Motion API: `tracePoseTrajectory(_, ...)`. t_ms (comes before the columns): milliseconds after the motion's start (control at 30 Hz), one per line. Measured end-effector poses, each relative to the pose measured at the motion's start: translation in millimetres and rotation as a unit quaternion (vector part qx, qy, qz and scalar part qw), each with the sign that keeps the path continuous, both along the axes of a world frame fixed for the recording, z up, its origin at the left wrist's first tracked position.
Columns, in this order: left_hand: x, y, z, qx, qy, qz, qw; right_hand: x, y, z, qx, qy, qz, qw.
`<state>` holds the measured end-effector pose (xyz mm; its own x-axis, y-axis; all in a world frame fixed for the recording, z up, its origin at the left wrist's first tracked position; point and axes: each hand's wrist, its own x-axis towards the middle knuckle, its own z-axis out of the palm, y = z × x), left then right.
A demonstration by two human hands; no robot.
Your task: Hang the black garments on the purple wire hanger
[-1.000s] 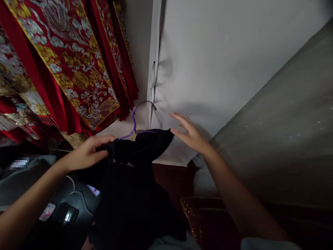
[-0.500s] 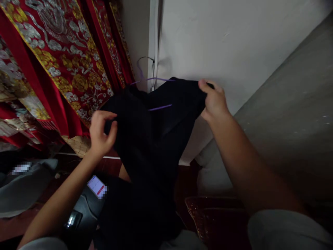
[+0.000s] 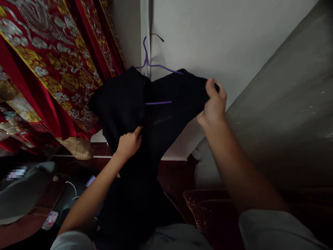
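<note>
A black garment point(image 3: 135, 114) hangs on a purple hanger point(image 3: 152, 64) held up in front of a white wall. My right hand point(image 3: 212, 106) is closed on the garment's right shoulder, thumb on top. My left hand point(image 3: 128, 144) pinches the fabric at the middle of the garment's front. The hanger's dark hook points up near a vertical white wall strip. A purple crossbar of the hanger shows in the neck opening.
Red hangings embroidered in gold and silver point(image 3: 47, 66) fill the left. A grey slanted surface point(image 3: 286, 114) rises on the right. Below are a dark red floor, a woven basket point(image 3: 205, 208), a phone point(image 3: 90, 180), a white cable and dark bags point(image 3: 23, 187).
The garment and hanger rose from waist height up against the wall. My right hand went from open to gripping the shoulder. My left hand moved from the left shoulder to the middle front.
</note>
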<state>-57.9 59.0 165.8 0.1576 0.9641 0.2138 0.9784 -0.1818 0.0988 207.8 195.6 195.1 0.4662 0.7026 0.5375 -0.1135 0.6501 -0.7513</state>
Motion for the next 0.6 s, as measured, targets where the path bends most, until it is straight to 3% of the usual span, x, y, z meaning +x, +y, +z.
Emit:
tracePoseTrajectory(67, 0, -6, -10.4, -0.011, -0.011, -0.007, 1.0, 9, -8, -19.0, -0.027, -0.001, 0.006, 1.0)
tracePoseTrajectory(167, -2, -21, -30.4, -0.047, -0.084, -0.073, 0.993, 20, -9, -40.0, -0.077, 0.047, -0.002, 0.996)
tracePoseTrajectory(267, -1, -35, -43.6, -0.07, -0.166, -0.113, 0.977, 23, -5, -46.2, -0.101, 0.035, -0.071, 0.992)
tracePoseTrajectory(367, 9, -48, -48.9, -0.047, -0.248, -0.119, 0.96, 6, -17, -54.4, -0.077, -0.024, -0.134, 0.988)
tracePoseTrajectory(500, 32, -65, -62.0, 0.011, -0.389, -0.126, 0.913, -41, -35, -76.4, -0.107, -0.104, -0.04, 0.988)
tracePoseTrajectory(600, 46, -76, -78.7, 0.018, -0.499, -0.083, 0.863, -54, -21, -76.9, -0.157, -0.119, -0.004, 0.98)
